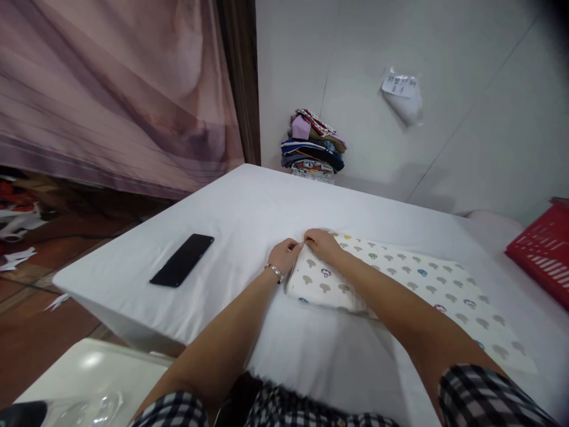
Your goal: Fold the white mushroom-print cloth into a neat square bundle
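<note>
My left hand [283, 257] and right hand [323, 244] pinch soft, folded mushroom-print fabric [429, 279] on a white cloth-covered tabletop [249, 216].

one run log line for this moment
left hand: holding patterned cloth corner | right hand: holding same corner | patterned cloth: on white-covered table | black phone: left of both hands

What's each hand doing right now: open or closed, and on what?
Left hand: closed, pinching the white mushroom-print fabric near its far left corner.
Right hand: closed, gripping the same fabric right beside the left hand.
</note>
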Action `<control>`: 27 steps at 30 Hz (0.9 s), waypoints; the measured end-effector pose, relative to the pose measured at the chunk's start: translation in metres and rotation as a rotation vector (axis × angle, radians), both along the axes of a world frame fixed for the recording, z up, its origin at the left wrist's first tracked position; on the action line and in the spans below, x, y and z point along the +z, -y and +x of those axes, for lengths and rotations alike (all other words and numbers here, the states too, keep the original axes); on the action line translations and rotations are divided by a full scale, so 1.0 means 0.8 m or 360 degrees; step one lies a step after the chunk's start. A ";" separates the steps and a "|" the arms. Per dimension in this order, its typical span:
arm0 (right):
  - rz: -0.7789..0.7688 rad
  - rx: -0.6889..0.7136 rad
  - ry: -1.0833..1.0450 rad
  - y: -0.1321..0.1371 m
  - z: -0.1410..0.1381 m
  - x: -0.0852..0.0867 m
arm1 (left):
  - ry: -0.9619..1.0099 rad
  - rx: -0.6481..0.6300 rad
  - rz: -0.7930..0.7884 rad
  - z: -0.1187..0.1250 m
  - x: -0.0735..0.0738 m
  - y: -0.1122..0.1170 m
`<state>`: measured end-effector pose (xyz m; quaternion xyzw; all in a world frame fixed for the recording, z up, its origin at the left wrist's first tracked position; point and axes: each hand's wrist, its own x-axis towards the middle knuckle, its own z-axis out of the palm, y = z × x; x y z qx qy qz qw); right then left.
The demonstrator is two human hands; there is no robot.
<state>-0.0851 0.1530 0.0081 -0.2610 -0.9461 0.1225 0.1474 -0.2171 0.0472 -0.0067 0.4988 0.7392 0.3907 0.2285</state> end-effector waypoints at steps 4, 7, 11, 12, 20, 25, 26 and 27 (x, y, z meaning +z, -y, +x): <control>-0.0016 0.0003 -0.0041 -0.003 -0.007 -0.007 | -0.0092 -0.0023 -0.0127 0.002 0.001 0.001; -0.0031 -0.0013 -0.0098 -0.003 -0.009 -0.013 | -0.0201 -0.0047 -0.0230 0.004 0.003 0.000; -0.0100 -0.0079 -0.0109 -0.006 -0.005 -0.011 | -0.0231 -0.0057 -0.0216 0.005 0.004 0.001; -0.0105 -0.0115 -0.0085 -0.007 -0.002 -0.009 | -0.0195 -0.0039 -0.0207 0.005 0.004 0.000; -0.0062 -0.0502 0.0207 -0.023 0.020 0.011 | -0.0057 0.0077 -0.0150 0.005 -0.002 -0.001; -0.0077 -0.0544 0.0241 -0.026 0.006 0.008 | -0.0002 0.0094 -0.0069 0.006 -0.003 -0.001; -0.0080 -0.0553 0.0249 -0.027 0.003 0.007 | 0.0005 0.0103 -0.0064 0.005 -0.003 -0.001; -0.0083 -0.0559 0.0256 -0.028 0.001 0.006 | 0.0012 0.0109 -0.0059 0.005 -0.004 -0.001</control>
